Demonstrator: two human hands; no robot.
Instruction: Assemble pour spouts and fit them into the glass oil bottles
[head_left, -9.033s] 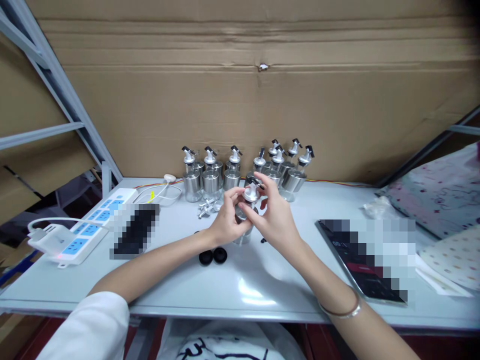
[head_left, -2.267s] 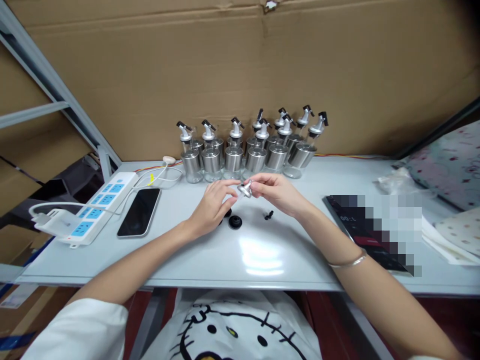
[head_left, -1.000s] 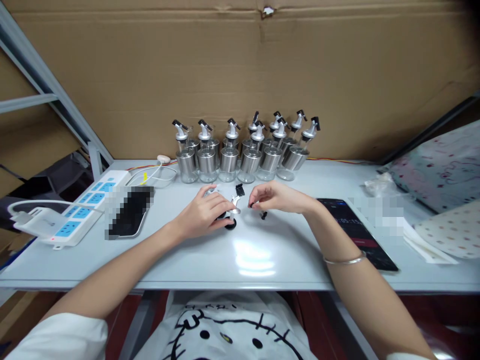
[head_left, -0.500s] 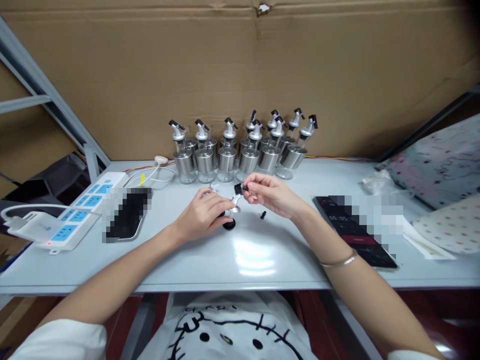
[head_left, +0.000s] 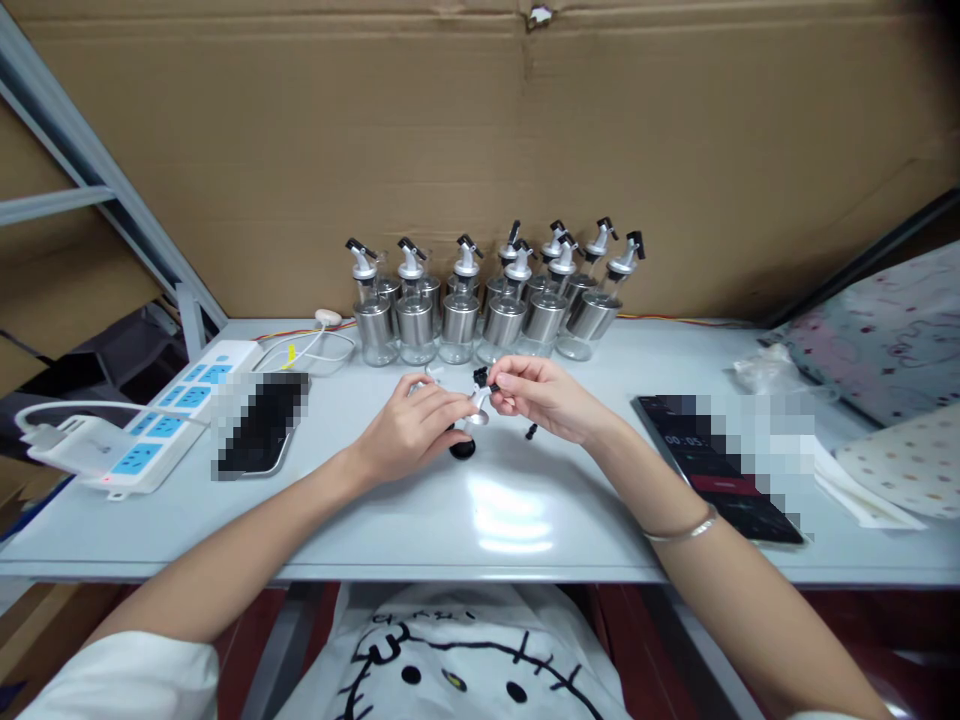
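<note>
Between its thumb and fingers my left hand (head_left: 420, 425) grips a silver pourer spout (head_left: 481, 408) with a black piece (head_left: 481, 377) at its top. My right hand (head_left: 536, 395) is closed in a pinch on a small black part (head_left: 493, 388), right beside the spout. Below my left fingertips a round black cap (head_left: 463, 449) rests on the table. Another small black part (head_left: 531, 432) lies under my right hand. A whitish piece (head_left: 435, 373) shows just behind my left hand, partly hidden.
Several glass and steel bottles (head_left: 459, 318) with pourer tops stand along the cardboard wall. To the left are a power strip (head_left: 169, 415) and a phone (head_left: 262, 425). A larger phone (head_left: 720, 470) and crumpled plastic (head_left: 769, 370) lie on the right.
My right hand's small black part has moved down slightly, from beside the black top piece to the spout's neck. The whole view has shifted slightly.
</note>
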